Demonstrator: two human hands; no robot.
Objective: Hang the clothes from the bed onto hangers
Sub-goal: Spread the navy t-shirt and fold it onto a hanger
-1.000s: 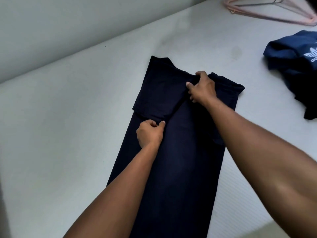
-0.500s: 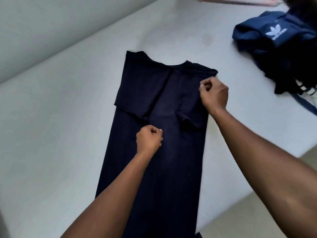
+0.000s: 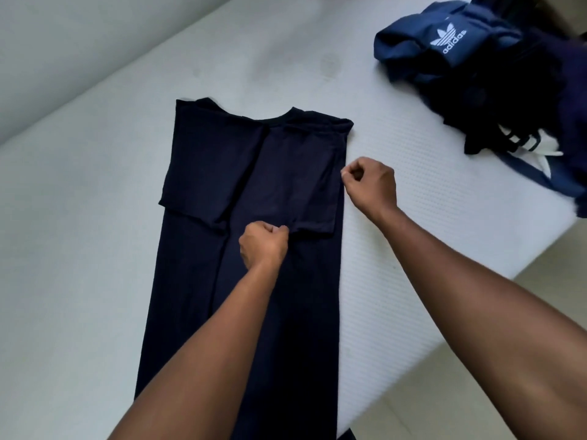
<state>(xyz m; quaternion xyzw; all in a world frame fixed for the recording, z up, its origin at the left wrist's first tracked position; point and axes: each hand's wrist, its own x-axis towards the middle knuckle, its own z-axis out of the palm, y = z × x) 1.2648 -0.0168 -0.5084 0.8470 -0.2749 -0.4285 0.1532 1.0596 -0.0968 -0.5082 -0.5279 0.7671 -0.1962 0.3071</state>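
A dark navy t-shirt [image 3: 197, 160] lies flat and lengthwise on the white bed [image 3: 95, 217], collar away from me, both sleeves folded inward over the chest. My left hand [image 3: 263, 246] rests on the middle of the shirt, fingers curled, pinching the hem of the folded right sleeve. My right hand [image 3: 370, 182] sits at the shirt's right edge below the shoulder, fingers curled, thumb and fingertip pinching the fabric edge. No hanger is in view.
A crumpled pile of clothes, topped by a blue garment with a white adidas logo [image 3: 451, 36], lies at the bed's far right corner. The bed's right edge [image 3: 444, 331] drops to a pale floor [image 3: 524, 296]. A grey wall [image 3: 63, 42] runs along the left.
My right hand slid from the collar out to the right shoulder and down the shirt's right edge, leaving the right sleeve folded flat. My left hand stayed mid-shirt. The view shifted and the pink hangers left the frame.
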